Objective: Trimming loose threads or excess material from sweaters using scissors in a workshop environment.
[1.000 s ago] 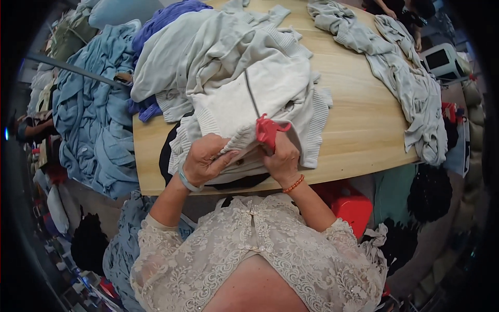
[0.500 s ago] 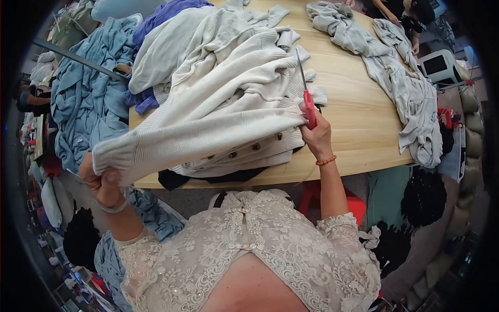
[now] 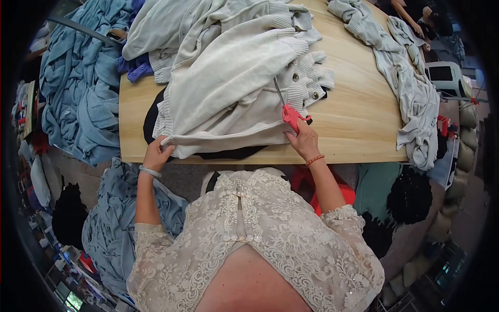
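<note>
A cream knitted cardigan [image 3: 228, 88] with ribbed cuffs and dark buttons lies spread over the near half of the wooden table. My left hand [image 3: 157, 154] pinches its near left corner at the ribbed hem, fingers closed. In my right hand [image 3: 303, 141] is a pair of scissors [image 3: 293, 115] with red handles, the blades pointing up and away over the knit. The thumb and fingertips of that hand also touch the cardigan's near right edge. Black cloth [image 3: 234, 153] shows from beneath the garment. How far the scissor blades are parted cannot be made out.
More pale knitwear [image 3: 156, 28] is heaped behind, with purple cloth [image 3: 136, 67] beside it. Blue garments [image 3: 83, 78] hang at the table's left. Along the right side of the table [image 3: 358, 119] runs a row of light grey knits [image 3: 410, 99]. A red stool [image 3: 338, 195] stands below the near edge.
My left hand has moved right and toward the table, laying down the cardigan part it held raised. My right hand has come slightly nearer and left, still with the scissors.
</note>
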`<move>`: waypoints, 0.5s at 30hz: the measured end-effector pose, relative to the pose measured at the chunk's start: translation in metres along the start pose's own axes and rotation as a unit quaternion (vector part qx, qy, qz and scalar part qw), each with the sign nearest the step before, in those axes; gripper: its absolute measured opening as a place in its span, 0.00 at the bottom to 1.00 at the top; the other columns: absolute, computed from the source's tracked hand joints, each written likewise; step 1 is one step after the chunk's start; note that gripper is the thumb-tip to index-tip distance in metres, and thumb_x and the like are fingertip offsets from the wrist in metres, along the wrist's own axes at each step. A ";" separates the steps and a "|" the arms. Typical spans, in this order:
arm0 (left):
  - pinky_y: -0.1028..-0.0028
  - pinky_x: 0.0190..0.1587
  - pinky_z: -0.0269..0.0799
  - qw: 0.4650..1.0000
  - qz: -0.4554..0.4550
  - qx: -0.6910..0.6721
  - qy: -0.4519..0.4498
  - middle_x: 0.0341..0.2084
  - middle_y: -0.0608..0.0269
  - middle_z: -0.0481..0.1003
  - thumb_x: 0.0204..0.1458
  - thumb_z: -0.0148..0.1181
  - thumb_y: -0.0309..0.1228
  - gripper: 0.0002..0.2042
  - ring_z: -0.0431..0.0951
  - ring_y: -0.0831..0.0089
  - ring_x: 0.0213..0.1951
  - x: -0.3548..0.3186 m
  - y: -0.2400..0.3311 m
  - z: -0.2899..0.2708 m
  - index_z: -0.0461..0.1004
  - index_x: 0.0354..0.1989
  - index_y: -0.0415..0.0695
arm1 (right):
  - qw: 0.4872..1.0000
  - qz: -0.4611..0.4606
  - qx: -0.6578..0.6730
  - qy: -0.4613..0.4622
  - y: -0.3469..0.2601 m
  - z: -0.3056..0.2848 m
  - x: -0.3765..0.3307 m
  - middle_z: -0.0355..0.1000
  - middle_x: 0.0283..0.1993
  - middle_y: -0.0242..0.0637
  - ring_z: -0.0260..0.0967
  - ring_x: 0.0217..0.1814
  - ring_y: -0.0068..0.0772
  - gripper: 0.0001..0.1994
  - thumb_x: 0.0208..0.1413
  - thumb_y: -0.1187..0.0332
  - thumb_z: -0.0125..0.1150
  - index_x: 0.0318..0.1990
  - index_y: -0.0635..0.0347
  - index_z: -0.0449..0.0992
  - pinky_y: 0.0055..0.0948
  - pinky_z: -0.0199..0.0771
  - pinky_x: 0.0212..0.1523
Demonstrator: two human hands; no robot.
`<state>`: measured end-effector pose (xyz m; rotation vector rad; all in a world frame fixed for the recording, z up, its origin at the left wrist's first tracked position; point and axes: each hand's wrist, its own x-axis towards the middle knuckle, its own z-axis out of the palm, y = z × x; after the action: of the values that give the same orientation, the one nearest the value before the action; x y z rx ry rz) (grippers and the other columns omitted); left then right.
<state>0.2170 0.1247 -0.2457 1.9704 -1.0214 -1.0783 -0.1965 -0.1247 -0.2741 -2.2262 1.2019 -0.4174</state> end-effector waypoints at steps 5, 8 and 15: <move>0.81 0.35 0.65 0.998 0.015 -0.061 0.026 0.28 0.73 0.72 0.58 0.57 0.28 0.07 0.68 0.85 0.31 0.000 0.005 -0.015 0.76 0.40 0.38 | 1.000 0.011 -0.005 0.026 0.007 0.011 0.004 0.75 0.40 0.43 0.73 0.42 0.50 0.20 0.44 0.65 0.70 0.46 0.56 0.73 0.42 0.73 0.40; 0.82 0.38 0.66 0.993 0.010 -0.114 0.014 0.31 0.73 0.74 0.60 0.56 0.29 0.09 0.69 0.85 0.34 -0.007 0.018 -0.027 0.76 0.43 0.37 | 0.997 0.046 0.039 -0.042 -0.003 -0.024 0.003 0.77 0.35 0.42 0.75 0.38 0.48 0.19 0.44 0.64 0.71 0.45 0.54 0.76 0.40 0.74 0.40; 0.80 0.43 0.68 0.982 -0.003 -0.187 -0.020 0.37 0.72 0.77 0.61 0.55 0.31 0.12 0.72 0.84 0.39 0.003 0.021 -0.033 0.76 0.47 0.37 | 0.987 0.027 0.148 0.059 -0.034 -0.128 0.073 0.67 0.20 0.24 0.58 0.20 0.13 0.08 0.48 0.70 0.69 0.32 0.62 0.75 0.20 0.60 0.22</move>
<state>0.2401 0.1174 -0.2149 1.6548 -0.7677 -1.2183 -0.1999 -0.2131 -0.1518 -1.9342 1.1722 -0.6679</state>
